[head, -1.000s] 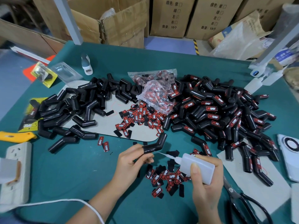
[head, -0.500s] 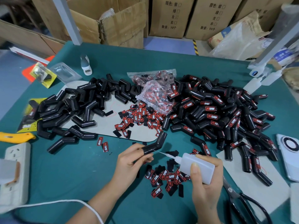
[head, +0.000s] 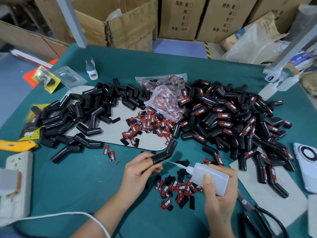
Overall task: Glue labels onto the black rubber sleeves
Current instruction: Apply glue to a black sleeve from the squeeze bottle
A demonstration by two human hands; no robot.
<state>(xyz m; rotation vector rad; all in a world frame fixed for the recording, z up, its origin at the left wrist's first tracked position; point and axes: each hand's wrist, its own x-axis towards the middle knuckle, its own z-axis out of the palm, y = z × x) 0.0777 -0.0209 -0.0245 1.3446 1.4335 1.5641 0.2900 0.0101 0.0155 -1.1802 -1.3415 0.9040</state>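
With the left hand (head: pixel 137 170) pinching the sleeve (head: pixel 164 152) and the right hand (head: pixel 221 191) squeezing the glue bottle (head: pixel 211 176), nozzle toward ten o'clock, too much glue could reach the fingers.

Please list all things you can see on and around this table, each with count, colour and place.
held sleeve: one, black, in the left hand
glue bottle: one, white, in the right hand, nozzle at the held sleeve
unlabelled sleeves: many, black, pile at left
labelled sleeves: many, black with red labels, pile at right
loose labels: many, red and black, between the hands and at centre
label bag: one, clear, centre back
scissors: one, black handles, lower right
phone: one, white, right edge
power strip: one, white, left edge
table: one, green
left hand: one, grips the sleeve
right hand: one, grips the bottle
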